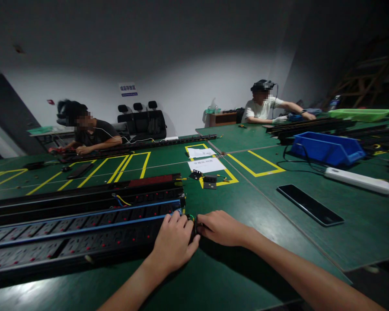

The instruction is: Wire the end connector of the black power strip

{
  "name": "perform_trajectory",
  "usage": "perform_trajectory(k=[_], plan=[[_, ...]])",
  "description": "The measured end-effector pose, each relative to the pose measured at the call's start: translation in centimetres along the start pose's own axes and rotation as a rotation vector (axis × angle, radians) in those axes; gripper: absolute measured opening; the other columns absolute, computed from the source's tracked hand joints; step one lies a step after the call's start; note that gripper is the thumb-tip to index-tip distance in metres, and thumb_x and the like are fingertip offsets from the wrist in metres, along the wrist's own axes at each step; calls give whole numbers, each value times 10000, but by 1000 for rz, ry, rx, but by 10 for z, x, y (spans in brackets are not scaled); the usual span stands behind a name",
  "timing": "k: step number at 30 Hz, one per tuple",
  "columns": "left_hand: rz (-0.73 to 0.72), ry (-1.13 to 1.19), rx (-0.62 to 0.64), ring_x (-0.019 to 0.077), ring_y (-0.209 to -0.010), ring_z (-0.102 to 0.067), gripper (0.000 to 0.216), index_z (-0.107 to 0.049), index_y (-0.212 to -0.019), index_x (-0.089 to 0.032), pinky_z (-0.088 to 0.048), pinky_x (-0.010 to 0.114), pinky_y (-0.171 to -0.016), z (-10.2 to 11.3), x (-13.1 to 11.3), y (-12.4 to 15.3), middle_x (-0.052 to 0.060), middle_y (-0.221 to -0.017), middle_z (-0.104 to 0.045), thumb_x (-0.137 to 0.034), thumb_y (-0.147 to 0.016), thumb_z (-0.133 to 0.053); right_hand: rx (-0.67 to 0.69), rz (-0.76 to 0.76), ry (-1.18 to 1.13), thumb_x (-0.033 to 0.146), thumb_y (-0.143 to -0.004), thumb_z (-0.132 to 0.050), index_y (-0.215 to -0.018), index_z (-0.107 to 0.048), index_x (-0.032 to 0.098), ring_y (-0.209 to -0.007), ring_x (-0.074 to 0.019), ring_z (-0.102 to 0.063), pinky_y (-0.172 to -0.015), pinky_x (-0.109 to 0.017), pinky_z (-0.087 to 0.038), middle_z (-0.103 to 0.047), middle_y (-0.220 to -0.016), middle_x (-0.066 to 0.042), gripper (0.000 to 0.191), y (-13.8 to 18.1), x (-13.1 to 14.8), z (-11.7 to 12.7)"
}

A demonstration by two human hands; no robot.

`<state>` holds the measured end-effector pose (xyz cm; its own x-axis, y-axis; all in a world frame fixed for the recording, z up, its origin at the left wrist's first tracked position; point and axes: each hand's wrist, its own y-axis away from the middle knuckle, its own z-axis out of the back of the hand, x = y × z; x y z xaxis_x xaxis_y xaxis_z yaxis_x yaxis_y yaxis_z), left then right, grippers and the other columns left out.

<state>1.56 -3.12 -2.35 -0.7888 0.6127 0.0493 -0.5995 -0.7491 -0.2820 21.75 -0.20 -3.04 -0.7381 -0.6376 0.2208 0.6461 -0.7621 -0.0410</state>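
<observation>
A long black power strip (pixel 84 235) with several sockets and blue wires along it lies on the green table (pixel 233 203), its end near the middle. My left hand (pixel 173 242) grips that end, fingers curled over it. My right hand (pixel 222 227) is closed against the same end from the right, pinching a small black part with green and yellow wires (pixel 192 217). A second black strip (pixel 84 196) with a red section lies just behind the first.
Small black parts (pixel 204 178) and white papers (pixel 205 164) lie inside yellow floor-tape boxes. A black phone (pixel 309 204), a white power strip (pixel 358 180) and a blue bin (pixel 327 148) sit to the right. Two other people work at far tables.
</observation>
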Motion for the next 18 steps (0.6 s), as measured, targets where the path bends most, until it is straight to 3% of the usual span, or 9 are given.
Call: perform_trajectory(k=[18], plan=[[5, 2, 28, 317, -1047, -521, 258, -654, -1002, -172, -399, 491, -909, -1, 0, 0, 102, -1006, -645, -384, -933, -523, -16, 15, 10, 270, -956, -487, -991, -581, 208, -854, -224, -708, -629, -272, -322, -749, -946, -54, 118, 0, 0, 0]])
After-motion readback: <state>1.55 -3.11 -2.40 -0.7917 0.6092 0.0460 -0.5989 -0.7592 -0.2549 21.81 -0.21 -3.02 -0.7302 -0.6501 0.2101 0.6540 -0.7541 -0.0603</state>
